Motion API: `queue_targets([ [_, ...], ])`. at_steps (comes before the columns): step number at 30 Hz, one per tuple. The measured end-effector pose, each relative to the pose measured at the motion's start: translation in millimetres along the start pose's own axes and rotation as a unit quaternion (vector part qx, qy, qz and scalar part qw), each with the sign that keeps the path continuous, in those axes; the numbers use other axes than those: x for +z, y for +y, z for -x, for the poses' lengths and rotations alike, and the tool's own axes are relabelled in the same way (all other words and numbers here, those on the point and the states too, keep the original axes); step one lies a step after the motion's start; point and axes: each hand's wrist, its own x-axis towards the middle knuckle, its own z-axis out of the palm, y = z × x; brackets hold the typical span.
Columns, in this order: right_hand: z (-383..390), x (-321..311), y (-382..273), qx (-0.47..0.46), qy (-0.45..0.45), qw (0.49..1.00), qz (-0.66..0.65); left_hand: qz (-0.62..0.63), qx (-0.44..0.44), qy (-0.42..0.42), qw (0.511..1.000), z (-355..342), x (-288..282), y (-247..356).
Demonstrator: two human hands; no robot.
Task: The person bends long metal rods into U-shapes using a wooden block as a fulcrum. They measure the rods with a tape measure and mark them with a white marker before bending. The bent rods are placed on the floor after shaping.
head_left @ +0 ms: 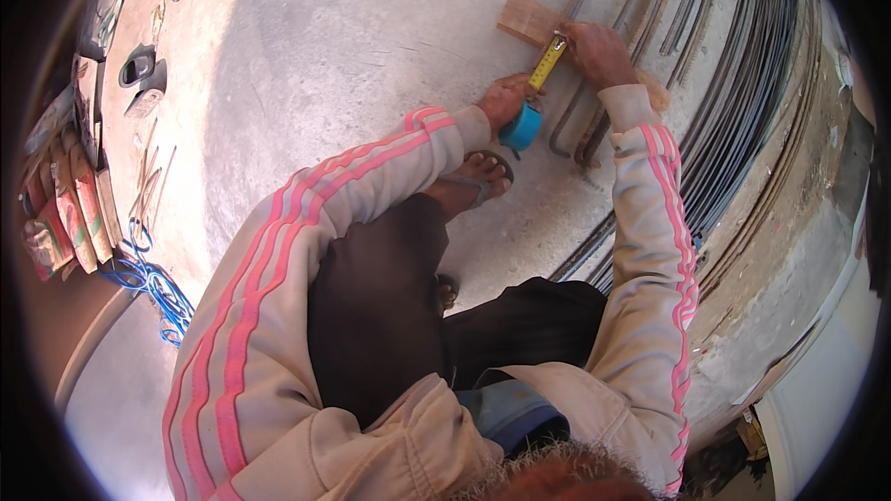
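A tape measure with a blue case [522, 127] and a short stretch of yellow blade [548, 63] drawn out is between my two hands. My left hand [506, 100] is closed on it, where the blade leaves the case. My right hand [601, 54] pinches near the blade's hooked end, and its fingers partly hide what lies under them. Beneath the blade's far end is a brown wooden block [527, 19], partly covered by my right hand. Metal rods with bent ends [559, 134] lie just below my right hand, close to the blade.
Long dark metal rods [742, 121] lie bundled along the right side of the concrete floor [316, 46]. At the left are a tangled blue rope [158, 283], rolled sacks [79, 195] and a black object [139, 65]. My sandalled foot [484, 172] is below the tape case.
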Motion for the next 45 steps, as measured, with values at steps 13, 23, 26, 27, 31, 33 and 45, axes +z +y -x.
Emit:
queue_targets([
  [13, 6.2, -3.3, 0.2, 0.047, -0.019, 0.999, 0.008, 0.008, -0.008, 0.001, 1.000, 0.8, 1.8, 2.0],
  [23, 15.8, -7.5, 1.3, 0.045, 0.008, 0.999, -0.004, 0.003, 0.003, 0.000, 1.000, -0.6, 0.7, -0.2],
  [26, 14.4, -1.9, -0.4, 0.045, 0.013, 0.999, -0.014, -0.006, 0.003, -0.003, 1.000, -1.0, 0.4, -0.8],
  [27, 15.6, -0.9, -0.7, 0.049, 0.015, 0.999, 0.000, -0.011, 0.005, -0.005, 1.000, -0.9, 0.3, -0.7],
  [31, 27.3, -8.1, -0.3, 0.072, 0.011, 0.997, 0.033, -0.010, 0.022, -0.015, 1.000, 1.9, 0.0, 2.7],
  [33, 36.4, -16.8, -0.7, 0.095, 0.002, 0.995, 0.025, 0.004, 0.015, -0.011, 1.000, 5.2, -0.3, 6.0],
  [45, 108.8, -0.8, -26.6, 0.290, 0.019, 0.837, -0.464, -0.026, -0.079, -0.052, 0.995, 73.0, -46.3, -10.2],
])
